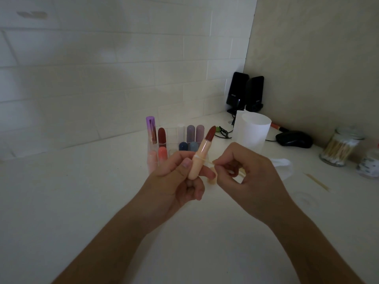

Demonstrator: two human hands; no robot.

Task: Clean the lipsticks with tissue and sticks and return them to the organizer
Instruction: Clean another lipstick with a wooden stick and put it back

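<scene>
My left hand point(176, 181) holds an uncapped lipstick point(202, 153) with a peach case and a dark red bullet, tilted up to the right. My right hand point(246, 171) pinches a thin cotton-tipped stick point(208, 162) whose tip touches the case just below its collar. Behind my hands stands the clear organizer point(152, 160) with several lipsticks in it: purple, dark red, coral, white, grey and blue. A crumpled white tissue point(282, 166) lies on the counter, partly hidden by my right hand. A peach cap lies behind my fingers, mostly hidden.
A white plastic cup point(253, 131) stands behind my right hand. A glass jar of cotton swabs point(338, 147) and a second small jar point(369, 165) sit at the right edge. A loose wooden stick point(317, 181), a black mouse point(293, 139) and two black speakers point(245, 91) are on the counter.
</scene>
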